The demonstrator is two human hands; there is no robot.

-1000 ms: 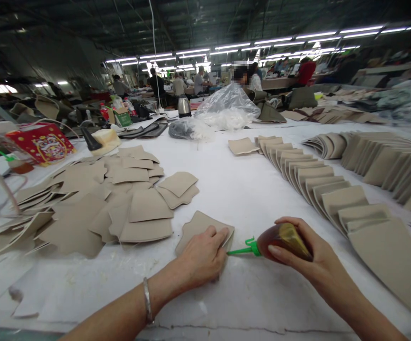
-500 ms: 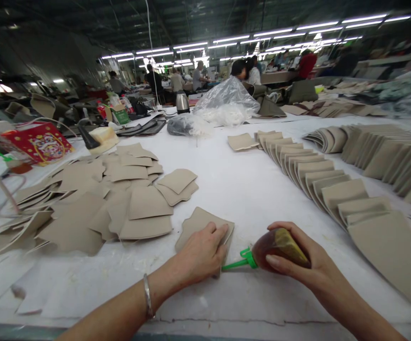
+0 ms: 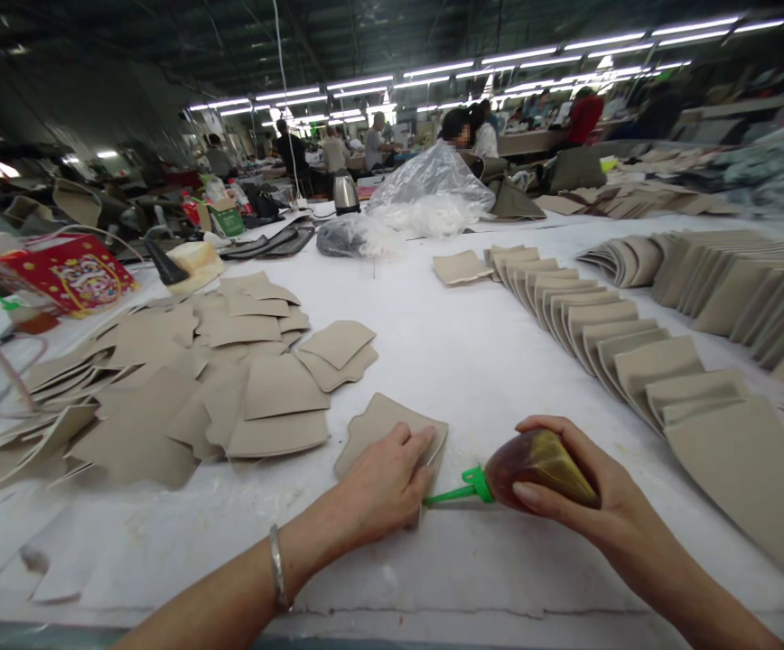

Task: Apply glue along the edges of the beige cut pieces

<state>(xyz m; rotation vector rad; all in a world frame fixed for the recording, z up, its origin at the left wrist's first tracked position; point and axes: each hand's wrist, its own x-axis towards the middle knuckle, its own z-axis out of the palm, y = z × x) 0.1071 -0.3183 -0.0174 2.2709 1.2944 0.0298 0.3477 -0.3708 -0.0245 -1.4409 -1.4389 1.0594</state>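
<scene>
Left hand [image 3: 388, 478], lower centre of frame: fingers half curled, pressing down on a beige piece [image 3: 378, 424] that lies on the white table [image 3: 419, 334]. Thumb hidden, so cannot tell if it also pinches the edge. Right hand [image 3: 588, 492], lower right of centre: wrapped around a squeeze bottle [image 3: 527, 465], thumb on the near side, bottle tipped over with its green nozzle [image 3: 456, 494] pointing left. Nozzle tip is at the piece's right edge, close by the left fingers; contact not clear, any liquid coming out not visible.

Progress: one piece in work, apparently mid-step, since the nozzle is at its edge and the hand is on it. Loose pile [image 3: 162, 388] at left of frame, many overlapping pieces. Fanned row [image 3: 602, 334] at right, pieces set in order, larger one at the near end; another row [image 3: 737, 280] upper right. Neat rows and loose pile suggest a batch partway through, but which pieces are done and which are left cannot be confirmed: no mark tells them apart. Exact count not readable, pieces overlap too much.
</scene>
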